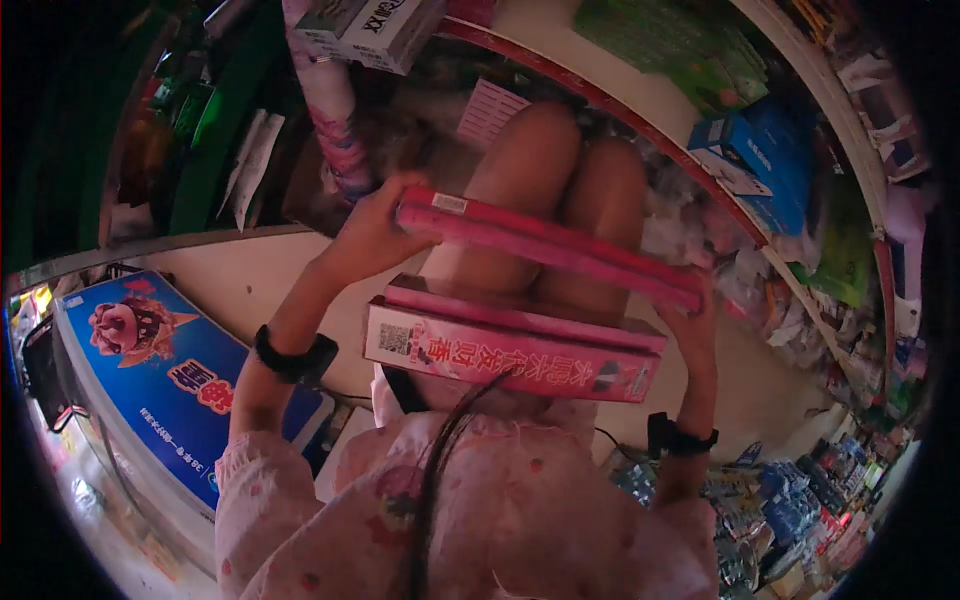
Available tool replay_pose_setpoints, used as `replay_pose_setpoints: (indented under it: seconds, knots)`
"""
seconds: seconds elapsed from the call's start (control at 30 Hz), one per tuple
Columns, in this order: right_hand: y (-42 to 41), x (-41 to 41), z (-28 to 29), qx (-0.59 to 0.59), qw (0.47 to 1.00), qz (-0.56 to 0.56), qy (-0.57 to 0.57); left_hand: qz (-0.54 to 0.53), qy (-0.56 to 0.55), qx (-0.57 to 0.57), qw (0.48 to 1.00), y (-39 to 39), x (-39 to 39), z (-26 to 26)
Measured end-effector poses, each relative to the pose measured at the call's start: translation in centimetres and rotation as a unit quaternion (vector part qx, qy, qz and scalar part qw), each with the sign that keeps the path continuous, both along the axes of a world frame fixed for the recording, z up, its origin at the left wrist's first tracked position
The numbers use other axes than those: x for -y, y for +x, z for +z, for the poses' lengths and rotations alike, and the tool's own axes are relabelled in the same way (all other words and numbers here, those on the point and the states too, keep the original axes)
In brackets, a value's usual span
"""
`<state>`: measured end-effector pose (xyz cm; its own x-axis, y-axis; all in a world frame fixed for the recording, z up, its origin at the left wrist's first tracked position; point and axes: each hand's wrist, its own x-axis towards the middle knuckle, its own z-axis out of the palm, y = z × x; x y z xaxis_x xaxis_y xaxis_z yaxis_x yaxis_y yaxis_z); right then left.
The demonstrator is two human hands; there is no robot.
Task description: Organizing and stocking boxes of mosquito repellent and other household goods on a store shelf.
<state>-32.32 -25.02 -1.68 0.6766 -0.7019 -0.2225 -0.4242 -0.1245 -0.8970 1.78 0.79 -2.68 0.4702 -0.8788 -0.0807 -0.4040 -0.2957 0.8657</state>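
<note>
A long, flat pink-red pack with a small barcode sticker spans the space above my lap. My left hand grips its left end, and my right hand has hold of its right end. Closer to my body, a long pink-and-white printed cardboard carton rests across my thighs, its side bearing writing and a square code. Along the carton's far side shows another pink edge; whether this is its lid or a separate pack I cannot tell. Both wrists wear black bands.
A chest freezer with a blue printed top stands at left. Ahead is a red-edged shelf, with a blue box on it at right. A patterned post or roll rises ahead left. Packaged goods crowd the lower right.
</note>
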Motion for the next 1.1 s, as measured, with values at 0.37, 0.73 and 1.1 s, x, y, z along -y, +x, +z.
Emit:
replay_pose_setpoints:
  seconds: [0.37,0.73,1.1]
  knots:
    - [-0.7,1.1,3.9,-0.126,0.962,0.241,0.009,-0.248,0.063,0.150,0.955,1.1,-3.5,3.2]
    - [-0.9,0.9,1.6,-0.134,0.964,0.206,-0.101,-0.199,0.099,0.029,0.975,1.6,-2.3,1.1]
    - [1.4,-0.4,-3.6,0.053,0.996,-0.016,0.072,0.000,-0.040,-0.138,0.990,-1.1,-1.7,-3.7]
